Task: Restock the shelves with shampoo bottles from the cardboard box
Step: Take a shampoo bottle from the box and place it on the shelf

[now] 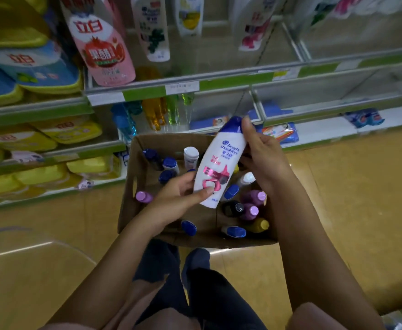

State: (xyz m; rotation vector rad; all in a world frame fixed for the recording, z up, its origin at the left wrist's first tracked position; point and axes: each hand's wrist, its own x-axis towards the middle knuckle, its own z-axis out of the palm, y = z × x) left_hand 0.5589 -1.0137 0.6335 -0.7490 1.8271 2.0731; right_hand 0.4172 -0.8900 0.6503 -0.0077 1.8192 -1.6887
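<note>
A white shampoo bottle with a blue cap and a pink label hangs tilted above the cardboard box, cap pointing away from me. My left hand grips its lower end, thumb across the label. My right hand holds the upper part near the cap from the right side. Inside the box stand several more bottles with blue, white, purple, black and yellow caps, such as a purple-capped one at the left wall.
The box sits on a tan floor in front of green-edged store shelves. Pink and white refill pouches hang above; yellow and blue detergent bags fill the left shelves. The right shelves hold few packets. My legs are below the box.
</note>
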